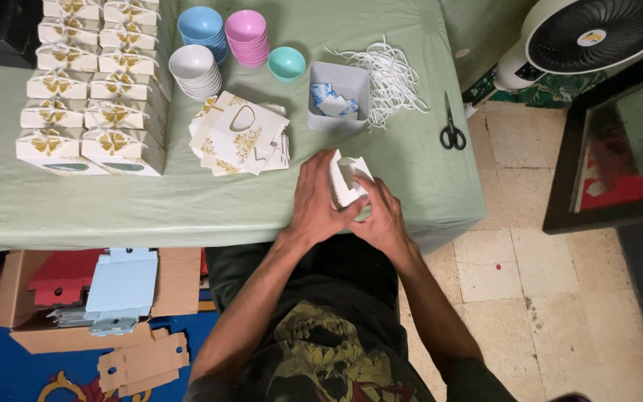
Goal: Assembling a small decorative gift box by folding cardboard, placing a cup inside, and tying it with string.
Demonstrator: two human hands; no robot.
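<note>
Both of my hands press a small white cardboard box (349,177) against the green tablecloth (187,201) near the table's front edge. My left hand (314,202) covers the box's left side, its fingers bent over the card. From the right, my right hand (382,216) grips the box's lower corner. The box is partly folded, with its flaps standing up. A pile of flat white box blanks with gold print (240,135) lies just to the left of my hands.
Rows of finished white boxes with gold bows (87,89) fill the left. Stacked white (195,71), blue (202,30) and pink bowls (247,36), a teal bowl (286,62), a grey bin (338,95), white strings (392,74) and scissors (452,126) lie behind. A fan (593,33) stands right. Cartons (113,298) sit under the table.
</note>
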